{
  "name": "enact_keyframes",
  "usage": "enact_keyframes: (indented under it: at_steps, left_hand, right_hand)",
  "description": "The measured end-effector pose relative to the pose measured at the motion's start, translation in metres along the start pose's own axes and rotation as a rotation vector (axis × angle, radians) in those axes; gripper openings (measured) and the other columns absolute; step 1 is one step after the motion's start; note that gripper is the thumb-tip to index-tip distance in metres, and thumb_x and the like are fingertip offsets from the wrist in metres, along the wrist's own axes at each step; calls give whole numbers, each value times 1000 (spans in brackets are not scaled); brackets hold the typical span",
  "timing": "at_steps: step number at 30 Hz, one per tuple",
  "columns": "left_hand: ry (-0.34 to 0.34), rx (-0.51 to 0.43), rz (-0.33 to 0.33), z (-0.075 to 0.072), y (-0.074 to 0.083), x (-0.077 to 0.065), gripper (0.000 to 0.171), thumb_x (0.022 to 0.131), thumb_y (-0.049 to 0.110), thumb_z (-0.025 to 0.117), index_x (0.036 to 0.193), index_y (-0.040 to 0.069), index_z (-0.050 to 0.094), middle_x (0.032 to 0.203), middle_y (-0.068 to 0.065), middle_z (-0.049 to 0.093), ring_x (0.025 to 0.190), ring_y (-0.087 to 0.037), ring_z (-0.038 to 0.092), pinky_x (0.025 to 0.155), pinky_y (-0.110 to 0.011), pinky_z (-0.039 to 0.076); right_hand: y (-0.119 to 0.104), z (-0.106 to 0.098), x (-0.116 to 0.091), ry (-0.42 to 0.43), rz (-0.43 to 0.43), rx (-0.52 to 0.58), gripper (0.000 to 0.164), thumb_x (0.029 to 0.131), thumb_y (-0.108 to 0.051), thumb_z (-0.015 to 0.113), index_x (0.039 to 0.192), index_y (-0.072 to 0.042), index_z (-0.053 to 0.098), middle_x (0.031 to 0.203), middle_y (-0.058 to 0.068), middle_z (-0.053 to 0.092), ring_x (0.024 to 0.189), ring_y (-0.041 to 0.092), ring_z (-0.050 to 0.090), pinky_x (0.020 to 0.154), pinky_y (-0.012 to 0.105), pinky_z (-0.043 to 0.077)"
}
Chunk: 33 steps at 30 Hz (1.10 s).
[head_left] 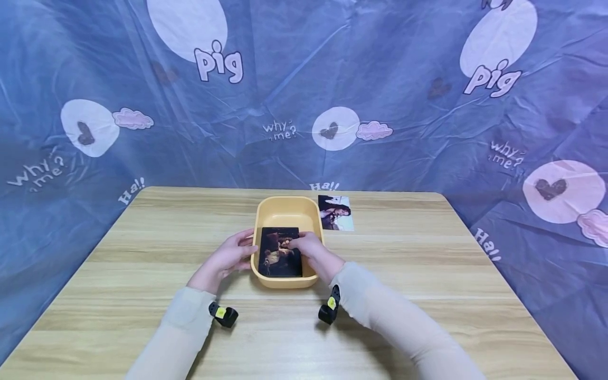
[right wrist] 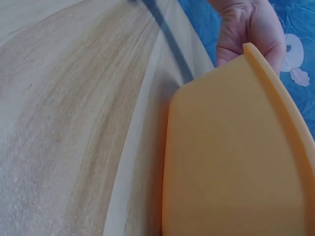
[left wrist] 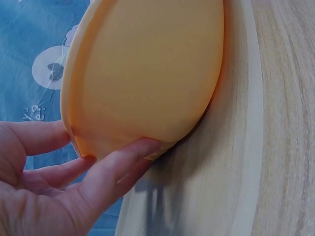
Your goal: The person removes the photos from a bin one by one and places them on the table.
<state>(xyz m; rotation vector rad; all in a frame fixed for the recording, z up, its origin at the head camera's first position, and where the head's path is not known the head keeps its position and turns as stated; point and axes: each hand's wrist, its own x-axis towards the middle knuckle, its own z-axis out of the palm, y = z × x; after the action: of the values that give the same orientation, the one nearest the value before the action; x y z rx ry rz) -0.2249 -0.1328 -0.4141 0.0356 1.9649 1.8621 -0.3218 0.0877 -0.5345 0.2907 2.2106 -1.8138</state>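
In the head view a yellow plastic bin (head_left: 285, 283) stands on the wooden table. A dark picture card (head_left: 280, 258), printed with warm-toned figures, lies within its rim toward the near left. My left hand (head_left: 233, 256) holds the bin's left side, thumb at the rim and fingers along the outer wall, as the left wrist view shows on the bin (left wrist: 147, 73). Reaching over the right rim, my right hand (head_left: 315, 252) pinches the card's right edge, thumb on its face. In the right wrist view the bin wall hides the fingertips of the right hand (right wrist: 251, 32).
Just right of the bin's far end, another picture card (head_left: 335, 213) showing a dark-haired person lies flat on the table (head_left: 142, 253). A blue printed cloth (head_left: 285, 79) hangs behind and along the sides of the table.
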Motion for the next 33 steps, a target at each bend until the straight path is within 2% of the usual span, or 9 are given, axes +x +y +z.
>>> enact_keyframes:
  at_steps: [2,7,10,13,18,21,25,29,33]
  left_hand:
    - [-4,1,3,0,0,0,64,97,-1,46,152,-2,14,153,-31,24,132,-48,41,96,-49,54]
    - [-5,-7,8,0,-1,-1,63,97,-2,45,152,-3,14,153,-32,23,133,-49,40,97,-51,53]
    - [-7,-12,10,0,-1,0,64,97,-2,45,152,-3,13,153,-33,23,133,-50,39,97,-52,52]
    - [-8,-12,13,0,-2,0,64,97,-2,45,152,-4,13,153,-33,22,133,-50,39,97,-52,52]
    - [-7,-9,14,0,-3,0,64,97,-1,46,152,-3,14,153,-33,23,131,-49,41,96,-51,53]
    - [-7,-11,14,0,-4,0,64,97,-1,46,152,-4,14,153,-33,23,131,-49,42,95,-50,54]
    - [-10,-16,17,-1,-4,-1,64,97,-1,46,152,-4,14,153,-33,22,132,-50,40,96,-50,53]
    - [-12,-20,20,0,-3,-1,64,97,-2,46,152,-3,13,153,-33,22,132,-50,40,96,-51,53]
    - [-12,-20,21,0,-4,-1,64,97,-2,46,152,-3,14,153,-33,22,131,-50,40,96,-51,53]
  right_hand:
    - [11,1,15,1,24,28,81,65,-7,76,138,7,43,137,20,49,116,28,49,96,36,49]
    - [-23,1,-28,9,69,46,74,73,-3,71,141,4,41,143,19,45,122,30,45,108,41,43]
    - [-28,1,-34,1,60,37,73,74,-7,73,139,6,42,140,20,47,116,28,48,100,37,48]
    - [-49,0,-63,2,49,33,71,75,-7,70,139,8,42,139,22,47,113,28,48,97,36,48]
    - [-83,4,-107,24,86,27,66,82,-1,58,143,10,35,146,26,39,129,35,42,113,46,38]
    - [-73,3,-99,29,-4,39,66,77,-3,63,138,9,41,132,23,52,117,29,53,103,36,48]
    - [-71,2,-100,62,-85,66,65,71,2,62,133,7,46,126,19,55,107,26,55,95,32,51]
    - [-85,4,-115,89,-75,83,65,73,11,55,137,7,45,135,24,48,113,30,50,99,36,48]
    - [-84,4,-114,81,-101,120,65,74,14,57,138,4,46,113,17,58,95,21,55,85,28,53]
